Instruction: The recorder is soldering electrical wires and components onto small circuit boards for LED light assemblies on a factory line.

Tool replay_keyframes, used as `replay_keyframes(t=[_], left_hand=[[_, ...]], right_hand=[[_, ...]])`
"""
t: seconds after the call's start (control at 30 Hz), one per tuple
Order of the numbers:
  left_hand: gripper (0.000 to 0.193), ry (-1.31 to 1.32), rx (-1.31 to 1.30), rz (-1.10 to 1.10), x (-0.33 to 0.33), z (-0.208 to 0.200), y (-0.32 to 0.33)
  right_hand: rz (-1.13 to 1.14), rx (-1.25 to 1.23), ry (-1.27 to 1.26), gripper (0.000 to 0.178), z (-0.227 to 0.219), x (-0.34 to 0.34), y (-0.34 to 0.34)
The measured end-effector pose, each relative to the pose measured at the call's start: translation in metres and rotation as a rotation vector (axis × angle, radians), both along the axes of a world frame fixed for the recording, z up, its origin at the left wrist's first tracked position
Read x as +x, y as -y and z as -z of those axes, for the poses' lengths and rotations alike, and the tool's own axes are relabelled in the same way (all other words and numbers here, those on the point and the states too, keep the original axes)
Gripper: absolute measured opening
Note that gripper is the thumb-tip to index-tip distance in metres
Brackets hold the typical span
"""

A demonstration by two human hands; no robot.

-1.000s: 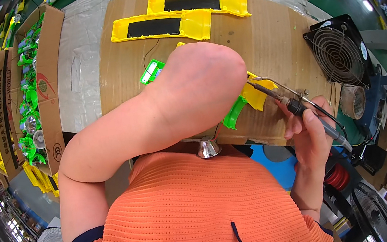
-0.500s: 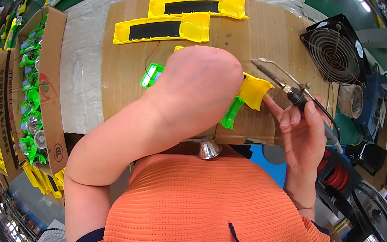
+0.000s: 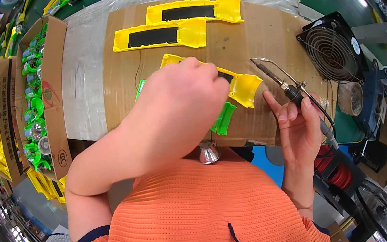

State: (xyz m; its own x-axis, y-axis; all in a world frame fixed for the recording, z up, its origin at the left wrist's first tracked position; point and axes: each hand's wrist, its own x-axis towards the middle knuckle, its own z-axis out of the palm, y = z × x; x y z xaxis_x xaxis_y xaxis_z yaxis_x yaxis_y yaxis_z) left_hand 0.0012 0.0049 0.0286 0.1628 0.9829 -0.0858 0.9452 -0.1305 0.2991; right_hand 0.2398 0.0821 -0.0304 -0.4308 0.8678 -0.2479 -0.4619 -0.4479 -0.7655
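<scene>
My left hand (image 3: 182, 108) reaches across the cardboard-covered bench (image 3: 264, 27) and grips a yellow plastic housing (image 3: 243, 86); a green part (image 3: 224, 119) lies just under it. My right hand (image 3: 298, 126) holds a soldering iron (image 3: 279, 81) by its dark handle, tip pointing up and left, a short way right of the housing. A small silver reflector cup (image 3: 208, 154) hangs at the bench's near edge below my left hand.
Two more yellow housings with black panels (image 3: 161, 35) (image 3: 195, 11) lie at the far side. Cardboard boxes of green and yellow parts (image 3: 34, 94) stand at the left. A black fan (image 3: 329, 50) sits at the right, a red wire spool (image 3: 337, 175) below it.
My left hand has drawn back so the yellow housing shows more. My right hand has lifted the soldering iron slightly away to the right of the housing.
</scene>
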Motion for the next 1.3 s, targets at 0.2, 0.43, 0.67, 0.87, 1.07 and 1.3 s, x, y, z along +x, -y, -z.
replay_keyframes(t=[0.2, 0.43, 0.67, 0.87, 1.07, 1.3], left_hand=[[0.025, 0.113, -0.057, 0.537, 0.012, -0.002, 0.037], [0.026, 0.166, 0.077, 0.544, 0.010, 0.017, 0.034], [0.033, 0.338, 0.645, 0.028, 0.012, 0.022, 0.032], [0.030, 0.602, 0.439, -0.538, -0.012, 0.032, 0.039], [0.011, 0.530, 0.482, -0.547, -0.018, 0.039, 0.035], [0.007, 0.180, 0.486, -0.501, -0.041, 0.050, 0.034]], right_hand=[[0.015, -0.001, 0.005, 0.009, 0.004, -0.001, 0.000], [0.042, 0.012, 0.009, 0.008, 0.005, -0.004, 0.002], [0.096, -0.007, -0.035, 0.013, 0.006, 0.000, 0.005], [0.007, 0.103, -0.057, 0.008, -0.001, 0.001, 0.002], [-0.125, 0.272, -0.013, 0.018, -0.002, -0.022, 0.004], [-0.212, 0.297, 0.029, 0.017, 0.007, -0.046, 0.004]])
